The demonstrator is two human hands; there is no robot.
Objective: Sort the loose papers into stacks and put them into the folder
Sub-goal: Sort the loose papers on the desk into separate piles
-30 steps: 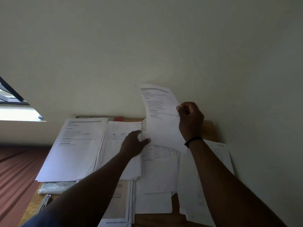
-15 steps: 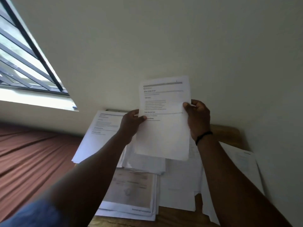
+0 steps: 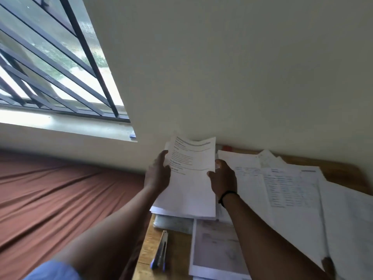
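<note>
Lowered from chest height, the printed sheet [image 3: 191, 178] now lands on the left-hand stack [image 3: 161, 209], left hand [image 3: 158, 174] and right hand [image 3: 223, 179] each gripping a side edge; unsorted papers [image 3: 292, 188] spread right of the hands on the table [image 3: 149, 239]. One more sheet looks sorted; no folder visible.

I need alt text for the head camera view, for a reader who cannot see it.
Both hands, left hand and right hand, hold a printed sheet by its side edges over a paper stack on a wooden desk. More papers lie to the right.
</note>
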